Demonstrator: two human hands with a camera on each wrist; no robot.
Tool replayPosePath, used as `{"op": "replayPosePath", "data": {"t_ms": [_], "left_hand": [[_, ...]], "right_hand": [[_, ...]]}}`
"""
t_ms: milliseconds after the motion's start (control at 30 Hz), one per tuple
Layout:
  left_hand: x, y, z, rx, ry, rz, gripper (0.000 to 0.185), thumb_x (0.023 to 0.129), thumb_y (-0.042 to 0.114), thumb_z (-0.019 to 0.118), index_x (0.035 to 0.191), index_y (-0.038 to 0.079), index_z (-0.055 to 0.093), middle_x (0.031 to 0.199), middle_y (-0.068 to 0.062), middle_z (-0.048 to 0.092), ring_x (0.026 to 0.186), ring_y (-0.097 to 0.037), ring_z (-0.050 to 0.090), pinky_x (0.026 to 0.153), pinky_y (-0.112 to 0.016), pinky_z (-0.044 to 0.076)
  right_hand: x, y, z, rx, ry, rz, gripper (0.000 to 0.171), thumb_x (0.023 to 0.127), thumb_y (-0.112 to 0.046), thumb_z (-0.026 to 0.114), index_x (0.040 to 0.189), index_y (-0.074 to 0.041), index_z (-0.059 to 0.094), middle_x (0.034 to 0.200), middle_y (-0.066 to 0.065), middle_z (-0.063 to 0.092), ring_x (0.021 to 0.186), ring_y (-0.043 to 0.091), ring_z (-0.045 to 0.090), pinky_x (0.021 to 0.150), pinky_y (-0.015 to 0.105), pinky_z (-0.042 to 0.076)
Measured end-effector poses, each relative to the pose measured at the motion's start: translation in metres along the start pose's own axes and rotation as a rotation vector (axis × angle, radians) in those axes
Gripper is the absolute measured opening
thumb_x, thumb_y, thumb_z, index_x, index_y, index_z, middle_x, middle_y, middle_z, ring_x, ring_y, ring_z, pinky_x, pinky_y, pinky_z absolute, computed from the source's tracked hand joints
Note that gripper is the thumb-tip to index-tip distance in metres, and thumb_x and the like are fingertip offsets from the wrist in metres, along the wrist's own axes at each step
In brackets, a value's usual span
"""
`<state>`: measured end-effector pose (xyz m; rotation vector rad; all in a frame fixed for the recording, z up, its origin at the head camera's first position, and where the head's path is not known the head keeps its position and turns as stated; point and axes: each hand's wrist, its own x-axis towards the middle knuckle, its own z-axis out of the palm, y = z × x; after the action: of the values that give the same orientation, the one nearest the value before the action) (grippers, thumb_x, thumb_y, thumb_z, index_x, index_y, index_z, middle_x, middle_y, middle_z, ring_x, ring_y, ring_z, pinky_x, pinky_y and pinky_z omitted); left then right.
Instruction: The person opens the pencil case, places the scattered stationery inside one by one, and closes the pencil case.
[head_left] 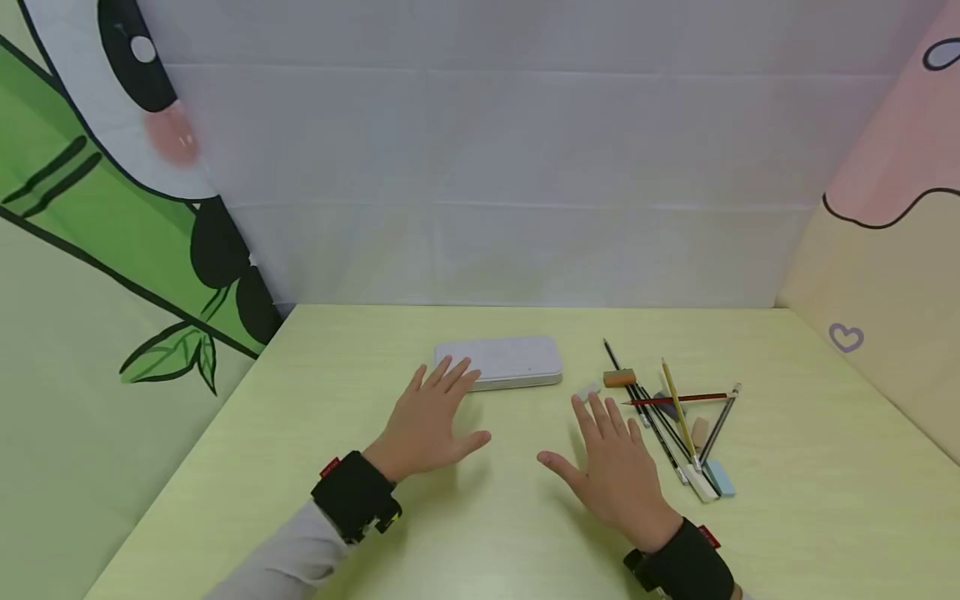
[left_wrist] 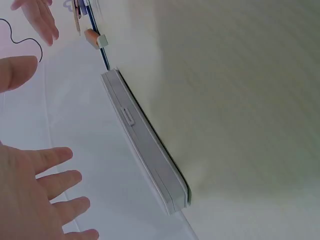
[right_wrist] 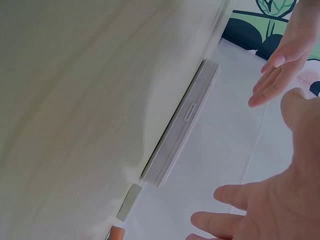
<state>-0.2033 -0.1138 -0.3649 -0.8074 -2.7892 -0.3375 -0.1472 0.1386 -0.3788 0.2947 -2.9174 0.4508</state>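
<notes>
head view high over table (head_left: 480,533); wrist views low, close, sharing white case (head_left: 504,361).

We see a flat, pale grey case (head_left: 504,361) lying shut on the table, its long side running left to right near the back wall. Its corners are rounded, and a small clasp sits midway along the front edge, plain in both wrist views. Our left hand (head_left: 429,421) hovers with fingers spread, fingertips at the case's left front corner. Our right hand (head_left: 615,467) is spread too, close beside a small white eraser (head_left: 587,391).
</notes>
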Motion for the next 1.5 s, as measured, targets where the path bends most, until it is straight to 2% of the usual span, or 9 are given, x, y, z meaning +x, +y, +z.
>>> {"op": "replayPosePath", "data": {"t_ms": [200,533,733,900,1167,1333,1500], "left_hand": [[0.013,-0.016,-0.009,-0.041,-0.038,0.057,0.073,0.085,0.047,0.064,0.143,0.007,0.044,0.151,-0.015,0.042,0.143,-0.037,0.034,0.117,-0.060,0.026],[0.030,-0.038,-0.017,-0.057,-0.127,0.060,0.073,0.089,0.046,0.061,0.145,0.006,0.040,0.152,-0.016,0.040,0.144,-0.037,0.033,0.118,-0.056,0.025],[0.044,-0.051,-0.015,-0.041,-0.123,0.092,0.071,0.088,0.044,0.064,0.144,0.006,0.042,0.150,-0.017,0.043,0.141,-0.038,0.037,0.116,-0.053,0.031],[0.060,-0.057,-0.014,-0.029,-0.127,0.096,0.070,0.088,0.045,0.063,0.143,0.005,0.044,0.148,-0.017,0.046,0.138,-0.037,0.041,0.114,-0.051,0.035],[0.077,-0.060,-0.018,-0.007,-0.235,0.076,0.073,0.088,0.047,0.060,0.145,0.006,0.041,0.150,-0.016,0.042,0.139,-0.036,0.040,0.114,-0.051,0.035],[0.078,-0.065,-0.020,-0.002,-0.296,0.046,0.074,0.088,0.047,0.059,0.147,0.007,0.038,0.152,-0.016,0.040,0.141,-0.035,0.038,0.115,-0.051,0.034],[0.077,-0.069,-0.023,-0.008,-0.355,0.024,0.074,0.089,0.047,0.057,0.148,0.008,0.036,0.153,-0.014,0.040,0.141,-0.034,0.039,0.115,-0.050,0.034]], "right_hand": [[0.001,-0.001,-0.001,-0.006,-0.006,-0.003,0.086,0.088,-0.063,0.052,0.150,-0.007,0.032,0.156,0.021,0.029,0.146,0.040,0.025,0.115,0.062,0.026],[0.001,-0.001,-0.002,0.007,-0.042,-0.004,0.085,0.090,-0.064,0.049,0.150,-0.007,0.032,0.156,0.019,0.030,0.147,0.039,0.023,0.116,0.062,0.025],[0.000,0.000,-0.003,0.020,-0.021,-0.009,0.084,0.089,-0.063,0.052,0.149,-0.007,0.034,0.156,0.020,0.032,0.146,0.040,0.025,0.115,0.062,0.026],[-0.001,0.000,-0.003,0.022,-0.032,-0.004,0.084,0.089,-0.063,0.051,0.149,-0.007,0.034,0.156,0.021,0.031,0.146,0.040,0.024,0.115,0.063,0.026],[-0.011,-0.008,-0.002,0.037,-0.019,0.022,0.083,0.089,-0.063,0.051,0.149,-0.008,0.035,0.156,0.020,0.031,0.147,0.040,0.024,0.115,0.063,0.025],[-0.018,-0.018,0.003,0.055,-0.034,0.046,0.083,0.088,-0.064,0.051,0.149,-0.008,0.036,0.157,0.019,0.029,0.147,0.039,0.022,0.117,0.062,0.023],[-0.027,-0.027,0.007,0.051,-0.011,0.054,0.082,0.088,-0.063,0.052,0.147,-0.008,0.038,0.156,0.019,0.032,0.147,0.039,0.025,0.116,0.061,0.025]]}}
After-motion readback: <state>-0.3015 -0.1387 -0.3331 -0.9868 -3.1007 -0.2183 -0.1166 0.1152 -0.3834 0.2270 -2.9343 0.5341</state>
